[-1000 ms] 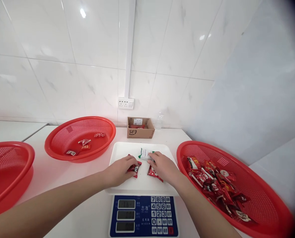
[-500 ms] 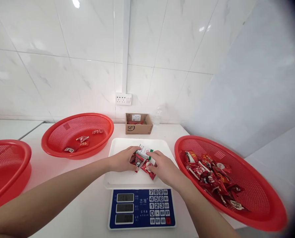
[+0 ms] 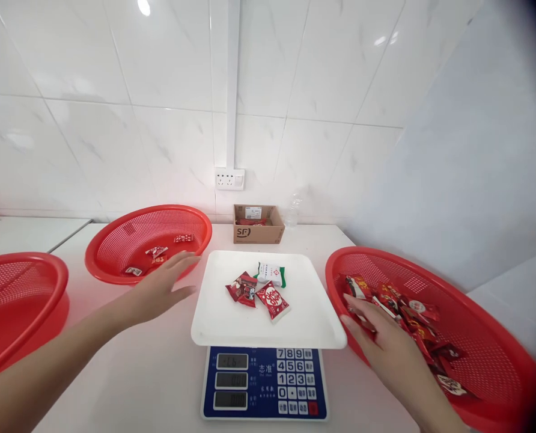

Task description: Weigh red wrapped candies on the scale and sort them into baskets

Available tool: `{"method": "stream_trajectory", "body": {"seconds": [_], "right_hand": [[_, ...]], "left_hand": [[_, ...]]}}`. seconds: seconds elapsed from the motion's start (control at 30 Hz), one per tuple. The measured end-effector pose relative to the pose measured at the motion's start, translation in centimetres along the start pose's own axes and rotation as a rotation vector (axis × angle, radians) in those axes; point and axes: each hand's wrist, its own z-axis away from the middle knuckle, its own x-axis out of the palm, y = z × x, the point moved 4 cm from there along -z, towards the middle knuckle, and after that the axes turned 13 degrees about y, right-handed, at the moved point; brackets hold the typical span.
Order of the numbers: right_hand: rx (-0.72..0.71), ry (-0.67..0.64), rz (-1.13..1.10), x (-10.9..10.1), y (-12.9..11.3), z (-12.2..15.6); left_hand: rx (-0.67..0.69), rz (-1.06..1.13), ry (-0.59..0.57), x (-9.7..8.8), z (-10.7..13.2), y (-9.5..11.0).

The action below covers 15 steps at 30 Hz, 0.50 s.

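Observation:
My left hand (image 3: 162, 288) is open and holds nothing, its fingers stretched out between the round red basket (image 3: 101, 269) and the scale's white tray (image 3: 223, 331). On that tray lie a white and green snack packet (image 3: 270, 274), a dark red packet (image 3: 241, 290) that may be more than one, and a red and white packet (image 3: 273, 300). My right hand (image 3: 380, 337) reaches over the near rim of the right red basket (image 3: 466, 300), thumb and fingers apart. Several red snack packets (image 3: 423, 310) are heaped there beside its fingertips.
Below the tray is the blue scale panel (image 3: 264, 385) with keys and displays. A cardboard box (image 3: 259, 234) stands behind, near a clear plastic bottle (image 3: 293, 210). Another red basket (image 3: 47, 270) is at the far left. A tiled wall (image 3: 173, 156) closes the back.
Both hands have come away from the packets on the tray, leaving them lying there. My left hand moved left, and my right hand moved right to the basket.

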Motion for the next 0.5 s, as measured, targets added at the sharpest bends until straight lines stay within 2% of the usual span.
{"method": "stream_trajectory", "body": {"seconds": [0.13,0.23,0.33,0.5], "right_hand": [[0.053,0.056,0.133,-0.3,5.9,1.6],[0.048,0.085,0.182,0.3,8.8,2.3],[-0.012,0.110,0.218,0.7,10.0,2.4],[-0.130,0.168,0.236,1.0,10.1,2.2]], "left_hand": [[-0.080,-0.146,0.187,-0.3,3.0,-5.0],[-0.131,-0.351,0.298,-0.1,5.1,-7.9],[-0.231,-0.498,0.303,0.1,6.5,-9.7],[-0.311,-0.595,0.326,-0.9,7.1,-10.7]]}}
